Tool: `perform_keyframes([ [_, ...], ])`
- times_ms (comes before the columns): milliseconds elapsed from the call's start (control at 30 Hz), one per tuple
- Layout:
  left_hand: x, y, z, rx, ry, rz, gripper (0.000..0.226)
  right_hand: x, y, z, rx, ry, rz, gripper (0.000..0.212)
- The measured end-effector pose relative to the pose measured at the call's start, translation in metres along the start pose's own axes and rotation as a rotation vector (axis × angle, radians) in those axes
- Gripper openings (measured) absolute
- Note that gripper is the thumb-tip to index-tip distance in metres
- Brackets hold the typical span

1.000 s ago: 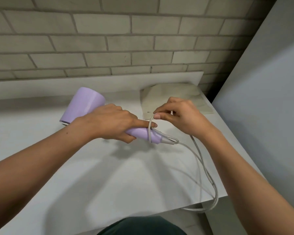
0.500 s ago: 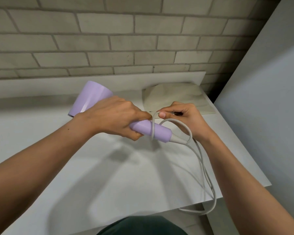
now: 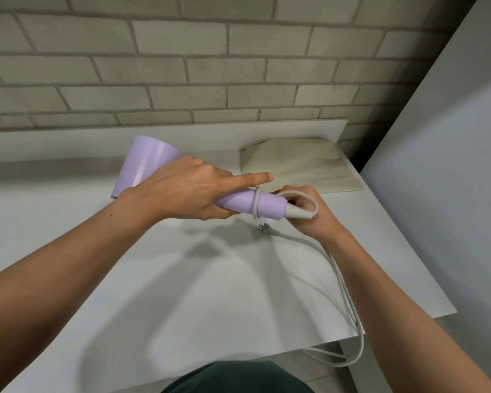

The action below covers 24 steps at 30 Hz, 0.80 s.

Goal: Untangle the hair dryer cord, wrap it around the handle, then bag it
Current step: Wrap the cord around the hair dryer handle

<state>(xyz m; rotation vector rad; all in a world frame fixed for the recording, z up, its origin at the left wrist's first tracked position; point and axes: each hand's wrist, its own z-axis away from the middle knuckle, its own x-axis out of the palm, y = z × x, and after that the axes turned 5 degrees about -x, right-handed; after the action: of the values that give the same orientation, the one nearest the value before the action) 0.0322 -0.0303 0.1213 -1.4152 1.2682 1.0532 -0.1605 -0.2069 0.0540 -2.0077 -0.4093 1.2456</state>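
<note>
We're over the white tabletop (image 3: 182, 293), beige bag (image 3: 301, 165) flat at the back right, lilac hair dryer (image 3: 145, 163) held above it by our left hand (image 3: 182, 191) gripping the handle (image 3: 267, 204), index finger sticking out. Our right hand (image 3: 315, 219) at the handle's end holds the grey cord (image 3: 340, 276), one turn round the handle.

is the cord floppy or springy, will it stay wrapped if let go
Probably floppy: the cord droops off the table edge in a slack loop. With one turn round the smooth handle, it would likely slip loose.
</note>
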Motion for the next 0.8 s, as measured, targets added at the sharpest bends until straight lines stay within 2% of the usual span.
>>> perform_keyframes([
  [67,0.001,-0.001,0.001,0.014,0.027,-0.018,0.079,0.01,0.0,0.004,0.087,-0.006,-0.031,0.04],
  [167,0.001,0.0,0.0,-0.076,0.015,-0.014,0.07,0.02,-0.012,0.012,0.199,-0.128,-0.205,0.013],
  [233,-0.001,-0.002,-0.002,-0.191,-0.008,-0.01,0.062,0.018,-0.021,0.021,0.22,-0.347,-0.108,0.029],
  [300,0.0,-0.007,-0.003,-0.3,-0.046,0.011,0.056,0.013,-0.034,0.032,0.173,-0.581,0.097,0.038],
  [367,0.002,-0.012,-0.002,-0.341,-0.123,0.01,0.052,0.003,-0.056,0.04,0.106,-0.664,0.224,0.03],
  [500,0.014,-0.002,-0.001,-0.29,-0.282,-0.026,0.049,-0.023,-0.081,0.025,-0.131,-0.342,0.45,0.008],
  [667,0.011,0.021,-0.011,-0.23,-0.306,-0.024,0.047,-0.036,-0.074,-0.005,-0.24,-0.133,0.522,0.031],
  [800,0.0,0.032,-0.011,-0.155,-0.303,-0.064,0.051,-0.04,-0.051,-0.014,-0.284,0.008,0.42,0.023],
])
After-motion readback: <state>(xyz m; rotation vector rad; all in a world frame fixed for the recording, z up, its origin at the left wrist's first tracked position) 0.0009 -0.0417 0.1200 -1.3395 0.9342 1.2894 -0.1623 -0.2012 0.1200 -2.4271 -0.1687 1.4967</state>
